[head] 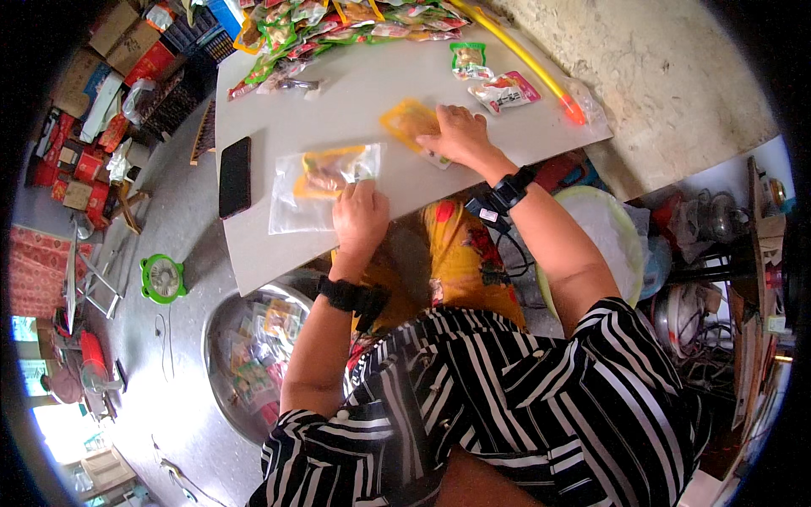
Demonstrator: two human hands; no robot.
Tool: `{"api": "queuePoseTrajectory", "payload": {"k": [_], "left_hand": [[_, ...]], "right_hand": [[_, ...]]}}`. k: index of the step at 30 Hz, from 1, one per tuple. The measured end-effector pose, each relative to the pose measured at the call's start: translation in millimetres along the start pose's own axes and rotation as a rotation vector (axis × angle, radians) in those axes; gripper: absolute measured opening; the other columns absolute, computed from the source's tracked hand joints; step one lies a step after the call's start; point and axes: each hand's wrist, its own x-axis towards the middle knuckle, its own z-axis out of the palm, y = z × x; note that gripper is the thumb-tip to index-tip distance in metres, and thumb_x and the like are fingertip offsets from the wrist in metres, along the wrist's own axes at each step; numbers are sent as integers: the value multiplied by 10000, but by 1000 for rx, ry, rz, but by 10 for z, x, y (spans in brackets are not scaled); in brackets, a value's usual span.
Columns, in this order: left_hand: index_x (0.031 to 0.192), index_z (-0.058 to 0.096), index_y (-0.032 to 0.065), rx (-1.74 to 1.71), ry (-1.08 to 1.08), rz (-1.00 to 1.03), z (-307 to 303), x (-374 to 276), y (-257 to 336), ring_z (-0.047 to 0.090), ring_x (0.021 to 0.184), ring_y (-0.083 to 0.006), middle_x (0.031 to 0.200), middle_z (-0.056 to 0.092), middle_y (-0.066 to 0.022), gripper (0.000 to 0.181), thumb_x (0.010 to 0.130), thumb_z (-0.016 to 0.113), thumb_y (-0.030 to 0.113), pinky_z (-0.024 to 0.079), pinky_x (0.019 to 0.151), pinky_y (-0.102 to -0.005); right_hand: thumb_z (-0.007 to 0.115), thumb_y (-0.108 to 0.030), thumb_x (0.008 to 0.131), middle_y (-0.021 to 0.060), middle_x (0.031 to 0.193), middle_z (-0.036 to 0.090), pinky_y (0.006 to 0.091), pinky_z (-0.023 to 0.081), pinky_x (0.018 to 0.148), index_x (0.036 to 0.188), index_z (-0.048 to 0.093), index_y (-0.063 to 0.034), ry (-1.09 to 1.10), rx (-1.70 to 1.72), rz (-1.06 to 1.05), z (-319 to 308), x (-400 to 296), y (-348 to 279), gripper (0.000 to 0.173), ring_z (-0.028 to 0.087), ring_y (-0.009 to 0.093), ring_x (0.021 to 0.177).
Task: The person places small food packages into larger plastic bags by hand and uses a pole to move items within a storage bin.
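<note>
My left hand [361, 212] pinches the right end of a clear plastic bag [288, 212], which lies flat on the grey table [304, 123]. Inside that bag shows a yellow-edged food packet [329, 171], its right part overlapped by my fingers. Farther right, my right hand [461, 133] holds a second yellow-edged packet [405, 123] just at the tabletop; it is slightly blurred and partly covered by the hand. Beyond it lie a green-edged packet [469, 60] and a white-and-pink packet [507, 92].
A heap of packets [329, 28] covers the table's far side. A phone [235, 177] rests by the left edge, a yellow stick [519, 57] along the right. Below left, a metal basin [218, 374] holds several bagged packets. A green fan [162, 279] stands on the floor.
</note>
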Motion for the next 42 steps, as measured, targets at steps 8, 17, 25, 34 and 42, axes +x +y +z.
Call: {"api": "queuePoseTrajectory", "payload": {"k": [8, 17, 25, 34, 42], "left_hand": [[716, 506, 54, -57, 13, -34, -34, -2, 1, 495, 663, -344, 685, 513, -148, 84, 703, 472, 129, 401, 587, -441], [727, 505, 53, -61, -17, -49, -20, 5, 10, 495, 686, -344, 704, 517, -146, 92, 700, 470, 134, 398, 607, -441], [730, 529, 50, -111, -9, -121, -16, 4, -14, 503, 689, -356, 721, 528, -158, 104, 725, 475, 139, 406, 605, -439], [755, 550, 44, -209, 59, -129, 13, 31, -88, 515, 698, -344, 743, 538, -154, 106, 739, 493, 132, 413, 605, -409], [796, 542, 24, -56, 15, -24, -57, 23, 16, 506, 726, -329, 759, 538, -149, 128, 751, 492, 133, 414, 649, -393]], "right_hand": [[586, -372, 672, 130, 985, 547, 454, 318, 818, 1023, 485, -29, -45, -2, -31, -8, -21, -96, 501, 484, 280, 956], [575, -128, 726, 84, 841, 575, 273, 430, 644, 937, 511, 14, 154, 677, 44, 254, -46, 199, 263, 544, 155, 726], [520, -49, 783, 31, 864, 541, 197, 417, 634, 962, 491, 10, 1, 1172, 55, -54, -328, 176, 190, 499, 63, 754], [537, -131, 753, 63, 859, 560, 246, 422, 695, 929, 535, 12, -253, 1107, -58, 86, -473, 5, 226, 518, 118, 780], [509, -86, 793, 22, 833, 539, 202, 410, 671, 923, 531, -4, -478, 1128, -67, 38, -291, -168, 156, 492, 72, 751]]}}
